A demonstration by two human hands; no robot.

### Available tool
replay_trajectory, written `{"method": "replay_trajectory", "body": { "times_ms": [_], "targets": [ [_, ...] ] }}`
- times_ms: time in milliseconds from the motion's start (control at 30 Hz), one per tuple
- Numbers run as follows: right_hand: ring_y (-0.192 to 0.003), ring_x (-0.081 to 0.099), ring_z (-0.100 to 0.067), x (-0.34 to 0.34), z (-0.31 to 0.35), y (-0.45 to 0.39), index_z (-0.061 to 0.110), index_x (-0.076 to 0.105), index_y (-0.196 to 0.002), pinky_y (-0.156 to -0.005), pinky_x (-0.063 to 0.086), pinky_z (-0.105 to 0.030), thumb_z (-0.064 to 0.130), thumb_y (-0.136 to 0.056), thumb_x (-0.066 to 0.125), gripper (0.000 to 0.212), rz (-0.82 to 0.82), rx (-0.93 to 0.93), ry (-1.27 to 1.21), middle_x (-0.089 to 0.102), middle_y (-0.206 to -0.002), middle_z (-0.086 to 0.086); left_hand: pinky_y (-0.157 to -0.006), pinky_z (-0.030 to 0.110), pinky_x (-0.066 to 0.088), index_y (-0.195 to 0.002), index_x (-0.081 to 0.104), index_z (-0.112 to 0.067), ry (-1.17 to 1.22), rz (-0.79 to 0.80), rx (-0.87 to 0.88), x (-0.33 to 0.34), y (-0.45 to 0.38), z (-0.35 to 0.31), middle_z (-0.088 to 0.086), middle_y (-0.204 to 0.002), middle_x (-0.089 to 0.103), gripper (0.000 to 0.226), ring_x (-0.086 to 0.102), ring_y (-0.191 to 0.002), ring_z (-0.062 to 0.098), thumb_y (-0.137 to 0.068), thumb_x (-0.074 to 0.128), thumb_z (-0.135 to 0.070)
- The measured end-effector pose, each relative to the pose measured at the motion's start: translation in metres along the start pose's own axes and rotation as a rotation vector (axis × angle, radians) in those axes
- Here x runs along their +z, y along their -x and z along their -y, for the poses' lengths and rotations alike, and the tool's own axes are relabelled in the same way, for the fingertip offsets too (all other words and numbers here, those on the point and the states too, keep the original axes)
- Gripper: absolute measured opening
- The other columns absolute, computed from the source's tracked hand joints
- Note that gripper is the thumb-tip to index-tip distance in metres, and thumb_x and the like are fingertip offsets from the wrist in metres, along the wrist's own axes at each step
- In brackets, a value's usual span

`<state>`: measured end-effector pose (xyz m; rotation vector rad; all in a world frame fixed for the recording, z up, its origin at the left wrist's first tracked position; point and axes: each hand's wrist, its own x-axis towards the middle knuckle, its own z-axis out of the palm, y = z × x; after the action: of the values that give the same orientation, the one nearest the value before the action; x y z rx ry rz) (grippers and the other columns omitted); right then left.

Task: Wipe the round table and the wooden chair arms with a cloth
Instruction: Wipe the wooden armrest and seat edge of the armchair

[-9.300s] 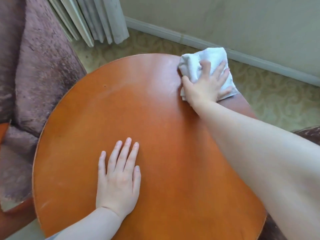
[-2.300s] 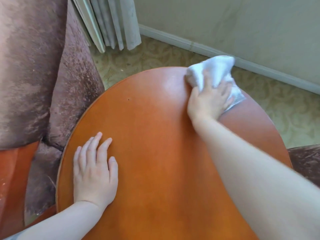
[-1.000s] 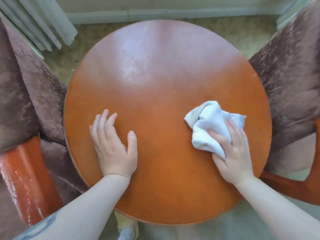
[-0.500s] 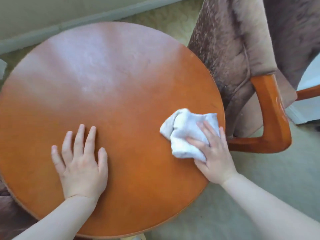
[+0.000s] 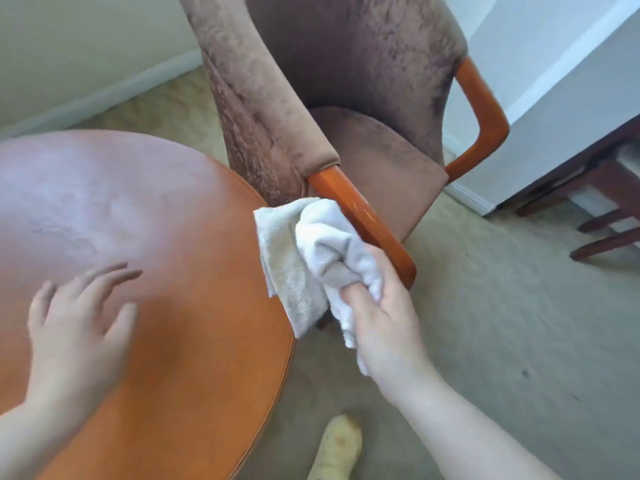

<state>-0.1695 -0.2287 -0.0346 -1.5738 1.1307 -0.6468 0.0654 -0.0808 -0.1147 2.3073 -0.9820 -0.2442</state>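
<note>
The round orange-brown table (image 5: 166, 237) fills the left side, with a pale streaky sheen on its far part. My right hand (image 5: 381, 313) grips a bunched white cloth (image 5: 311, 258) just off the table's right edge, against the near wooden arm (image 5: 363, 216) of a brown upholstered chair (image 5: 346, 81). Part of the cloth hangs down beside the table edge. The chair's far wooden arm (image 5: 485, 116) curves at the right. My left hand (image 5: 76, 323) hovers, blurred, over the table's near left with fingers spread and nothing in it.
Beige carpet (image 5: 502, 323) covers the floor on the right. Dark wooden furniture legs (image 5: 602, 209) stand at the far right by a white wall. A white baseboard (image 5: 104, 91) runs behind the table. A foot in a pale slipper (image 5: 336, 448) shows at the bottom.
My right hand has lifted the cloth off the table top and carried it right to the chair's near wooden arm. The view has swung right. My left hand has risen off the table.
</note>
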Motion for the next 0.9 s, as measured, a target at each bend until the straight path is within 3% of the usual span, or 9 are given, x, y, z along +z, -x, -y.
{"method": "replay_trajectory", "body": {
  "times_ms": [133, 233, 367, 433, 500, 667, 733, 833, 900],
  "targets": [
    [-0.069, 0.061, 0.008, -0.067, -0.007, -0.023, 0.055, 0.041, -0.131, -0.056, 0.048, -0.007, 0.009, -0.089, 0.047, 0.062, -0.43, -0.104, 0.063, 0.065, -0.098, 0.03, -0.118, 0.043, 0.008, -0.128, 0.054, -0.025, -0.07, -0.079, 0.351, 0.022, -0.092, -0.119, 0.004, -0.147, 0.043, 0.042, 0.034, -0.138, 0.023, -0.088, 0.042, -0.023],
    [-0.101, 0.064, -0.019, -0.068, -0.04, -0.062, 0.046, 0.037, -0.139, -0.092, 0.052, -0.04, 0.007, -0.092, 0.041, 0.061, -0.564, 0.171, -0.046, 0.061, -0.127, 0.001, -0.119, 0.043, 0.002, -0.143, 0.04, -0.025, -0.254, -0.017, 0.506, 0.05, -0.146, -0.177, 0.004, -0.159, 0.023, 0.045, 0.01, -0.149, 0.022, -0.098, 0.039, -0.026],
    [-0.12, 0.052, -0.028, -0.024, -0.046, -0.104, 0.038, 0.042, -0.14, -0.104, 0.037, -0.046, 0.011, -0.089, 0.047, 0.057, -0.594, 0.383, 0.086, 0.059, -0.128, -0.004, -0.118, 0.043, -0.003, -0.149, 0.027, -0.03, -0.623, 0.226, 0.614, 0.082, -0.196, -0.192, -0.004, -0.159, 0.021, 0.049, 0.002, -0.149, 0.018, -0.101, 0.02, -0.039],
    [-0.132, 0.04, -0.026, 0.008, -0.026, -0.121, 0.041, 0.043, -0.138, -0.112, 0.023, -0.047, 0.02, -0.084, 0.059, 0.06, -0.494, 0.285, 0.37, 0.048, -0.142, -0.004, -0.116, 0.043, 0.002, -0.141, 0.04, -0.035, -0.724, 0.283, 0.638, 0.089, -0.213, -0.197, -0.007, -0.15, 0.037, 0.047, 0.016, -0.144, 0.022, -0.099, 0.019, -0.039],
    [-0.133, 0.041, -0.026, 0.027, -0.019, -0.127, 0.046, 0.047, -0.133, -0.11, 0.027, -0.056, 0.027, -0.075, 0.069, 0.065, -0.345, 0.09, 0.565, 0.048, -0.141, -0.005, -0.109, 0.043, 0.015, -0.123, 0.056, -0.034, -0.857, 0.291, 0.766, 0.096, -0.221, -0.205, -0.005, -0.13, 0.053, 0.042, 0.036, -0.128, 0.028, -0.094, 0.024, -0.036],
    [-0.136, 0.042, -0.024, -0.061, -0.101, -0.095, 0.042, 0.054, -0.132, -0.106, 0.039, -0.05, 0.018, -0.087, 0.053, 0.051, 0.02, -0.479, 0.842, 0.047, -0.142, -0.005, -0.085, 0.043, 0.033, -0.088, 0.062, -0.02, -0.832, 0.154, 0.756, 0.112, -0.224, -0.226, 0.004, -0.087, 0.057, 0.041, 0.049, -0.091, 0.031, -0.091, 0.026, -0.04],
    [-0.13, 0.046, -0.025, -0.082, -0.119, -0.09, 0.041, 0.049, -0.135, -0.102, 0.043, -0.048, 0.023, -0.086, 0.05, 0.053, -0.038, -0.375, 0.714, 0.045, -0.14, -0.006, -0.082, 0.044, 0.035, -0.081, 0.059, -0.017, -0.795, 0.09, 0.73, 0.116, -0.223, -0.225, 0.006, -0.083, 0.057, 0.035, 0.048, -0.086, 0.032, -0.089, 0.032, -0.037],
    [-0.114, 0.057, -0.024, -0.036, -0.079, -0.116, 0.042, 0.047, -0.134, -0.096, 0.047, -0.05, 0.037, -0.076, 0.04, 0.059, -0.295, 0.152, 0.574, 0.058, -0.126, -0.003, -0.08, 0.044, 0.036, -0.078, 0.059, -0.011, -0.725, 0.027, 0.738, 0.114, -0.22, -0.217, 0.009, -0.081, 0.058, 0.032, 0.049, -0.081, 0.035, -0.088, 0.036, -0.031],
    [-0.113, 0.055, -0.023, -0.005, -0.042, -0.139, 0.045, 0.046, -0.132, -0.102, 0.041, -0.051, 0.04, -0.07, 0.034, 0.063, -0.301, 0.226, 0.504, 0.059, -0.121, -0.001, -0.077, 0.044, 0.038, -0.077, 0.061, -0.007, -0.697, 0.013, 0.749, 0.115, -0.219, -0.215, 0.01, -0.077, 0.057, 0.031, 0.051, -0.079, 0.036, -0.086, 0.038, -0.026]
  ]
}}
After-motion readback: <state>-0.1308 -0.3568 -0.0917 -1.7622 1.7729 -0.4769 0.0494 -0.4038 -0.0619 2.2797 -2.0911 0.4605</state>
